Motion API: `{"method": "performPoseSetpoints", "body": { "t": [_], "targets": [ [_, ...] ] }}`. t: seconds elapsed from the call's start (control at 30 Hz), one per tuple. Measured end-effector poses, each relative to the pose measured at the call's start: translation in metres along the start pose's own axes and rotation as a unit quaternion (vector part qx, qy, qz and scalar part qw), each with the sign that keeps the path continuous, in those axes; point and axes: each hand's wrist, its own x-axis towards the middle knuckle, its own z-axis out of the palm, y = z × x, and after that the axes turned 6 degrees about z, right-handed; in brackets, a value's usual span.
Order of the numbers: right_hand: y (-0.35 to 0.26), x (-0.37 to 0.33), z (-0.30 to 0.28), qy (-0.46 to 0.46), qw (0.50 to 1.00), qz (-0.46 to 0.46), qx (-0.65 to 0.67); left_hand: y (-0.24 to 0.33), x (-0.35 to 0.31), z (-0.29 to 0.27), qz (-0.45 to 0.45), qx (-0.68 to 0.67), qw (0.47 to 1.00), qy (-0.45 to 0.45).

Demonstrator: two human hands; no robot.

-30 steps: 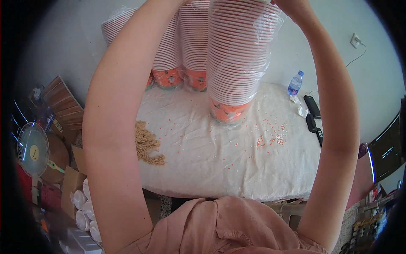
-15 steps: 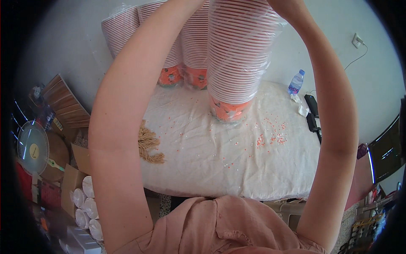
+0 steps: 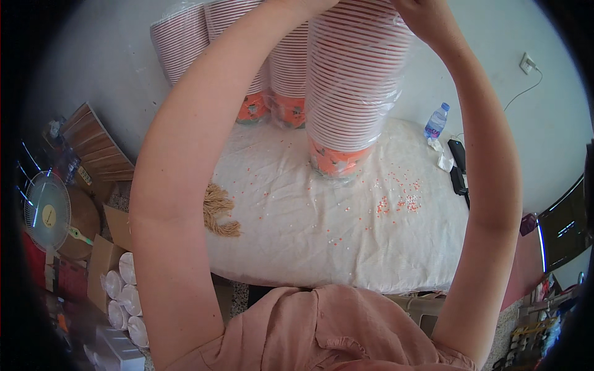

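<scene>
A tall stack of nested paper cups (image 3: 356,74) in a clear plastic sleeve stands upright on the cloth-covered table (image 3: 297,247). The cups have white rims, and the lowest one shows an orange printed side. Both my arms reach up around the stack to its top, which is cut off by the upper edge. My left hand (image 3: 315,5) is at the top left of the stack, its fingers out of view. Over at the top right, my right hand (image 3: 427,18) has its fingers curled against the plastic sleeve (image 3: 402,28); their tips are cut off.
More wrapped cup stacks (image 3: 288,68) stand behind, by the wall. Orange and white bits (image 3: 399,201) are scattered on the cloth. Tan yarn (image 3: 218,210) lies left, a water bottle (image 3: 436,122) and black adapters (image 3: 458,167) right. A fan (image 3: 47,211) and an open carton (image 3: 104,266) sit lower left.
My left hand has come slightly lower and to the right at the stack's top. My right hand shows slightly lower too. The stack keeps its place on the table.
</scene>
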Motion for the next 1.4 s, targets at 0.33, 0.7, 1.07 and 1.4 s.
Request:
{"method": "performPoseSetpoints", "body": {
  "t": [0.33,0.7,1.07,1.4],
  "targets": [
    [0.007,0.003,-0.009,-0.056,0.98,0.072,0.177,-0.036,0.023,-0.008,-0.147,-0.353,0.911,-0.153],
    [0.001,-0.001,-0.024,0.076,0.962,-0.13,-0.227,-0.019,0.026,0.0,-0.097,-0.186,0.97,-0.121],
    [0.011,-0.012,-0.032,0.013,0.998,-0.058,-0.01,0.008,0.01,0.018,0.23,0.098,0.964,-0.093],
    [0.0,-0.029,-0.05,-0.048,0.998,0.044,-0.022,0.024,0.018,0.01,0.091,0.102,0.975,-0.177]
  ]
}}
